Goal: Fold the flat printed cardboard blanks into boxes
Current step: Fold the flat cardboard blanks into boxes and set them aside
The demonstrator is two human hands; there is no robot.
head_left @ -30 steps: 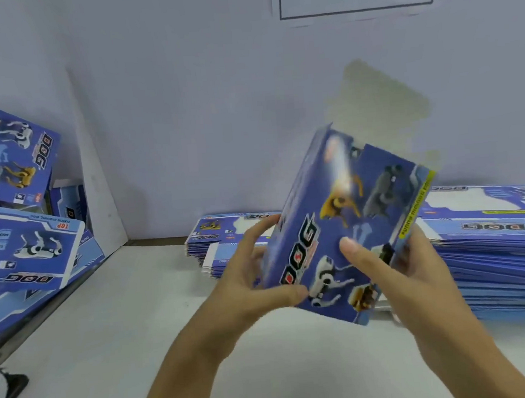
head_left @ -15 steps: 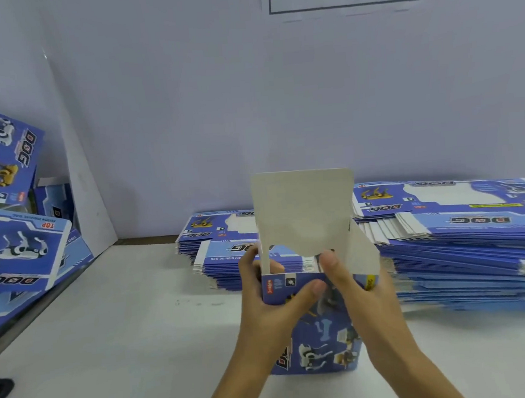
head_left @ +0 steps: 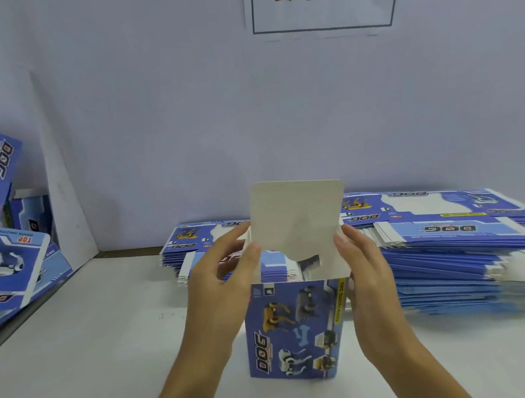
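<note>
Head view: a partly folded box [head_left: 295,330] is stood upright on the counter [head_left: 94,350] at the centre of the picture, printed face toward the viewer. Its base is set flat on the counter, presumably so that both hands are freed to work the top. The lid flap [head_left: 298,218] is raised at the 12 o'clock edge of the box, plain unprinted side toward the viewer, and the top is left unclosed.

The left hand [head_left: 226,282] is placed at 9 o'clock of the box top. The left edge of the lid flap is pinched between its thumb and forefinger, and the remaining fingers are loosely extended. The right hand [head_left: 365,272] is placed at 3 o'clock. Its thumb is laid on the right edge of the flap; whether fingers are closed behind the flap cannot be told, since the card hides them. The flap is probably gripped at both edges so that it can be bent evenly along its crease without twisting.

Unfolded blanks [head_left: 445,248] are stacked at 1 to 3 o'clock beyond the box, with a smaller stack [head_left: 193,244] at 11 o'clock, both kept within reach for the next cycle. Finished boxes [head_left: 8,266] are piled at 9 o'clock at the far left. A paper sign [head_left: 322,2] is fixed to the wall [head_left: 155,113] at 12 o'clock.

The step in hand is judged to be closure of the top.
</note>
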